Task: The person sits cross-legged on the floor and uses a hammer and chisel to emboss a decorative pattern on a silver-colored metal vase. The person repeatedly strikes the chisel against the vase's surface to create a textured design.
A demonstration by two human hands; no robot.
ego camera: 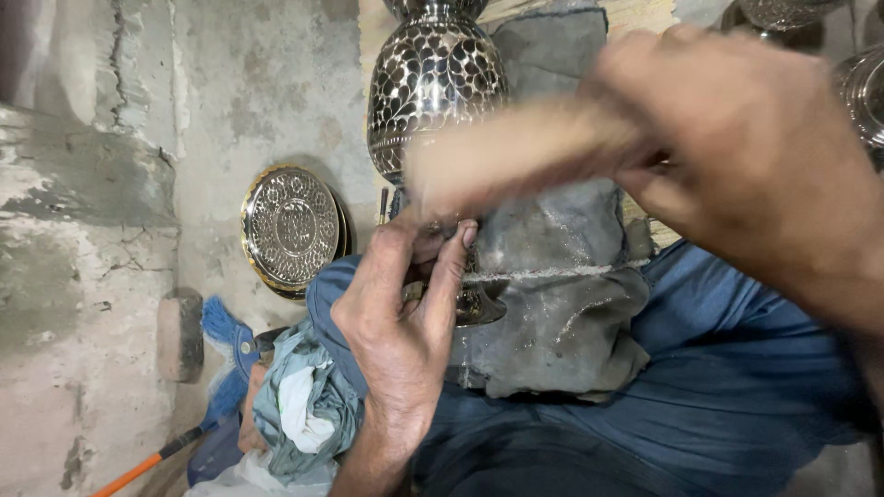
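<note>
- Blue cloth (737, 387): my trouser leg, nearest the camera, spread under the work as a lap rest.
- Grey cloth pad (552, 313): a worn, dusty piece laid over my knee, tied across by a pale cord (552, 273); it cushions the vase.
- Left hand (405, 313): fingers curled and pinched shut near the foot of the vase, thumb and forefinger closed on something small and dark. I cannot tell what it is; it looks like a slim tool held against the metal.
- Right hand (737, 138): raised above the pad, closed round a pale wooden handle (516, 152) that is blurred by motion. The head of this tool cannot be made out.
- Engraved metal vase (433, 83): lying on the pad with its foot towards me and its bulbous body pointing away; dark surface cut with bright leaf shapes. I judge it rigid, fairly heavy and smooth enough to roll or slip, with a surface that would dent or scratch. The narrow stem above the foot, where my left hand sits, seems the surest place to take hold.
- Bundle of rags (304, 405): pale green and white, just beside my left wrist.
- Broom (221, 368): blue bristles, orange handle, on the floor.
- Round engraved plate (290, 228): leaning against the rough concrete wall (92, 230), well apart from the vase.
- Further metal vessels (861, 87): top right edge, only partly in view.
</note>
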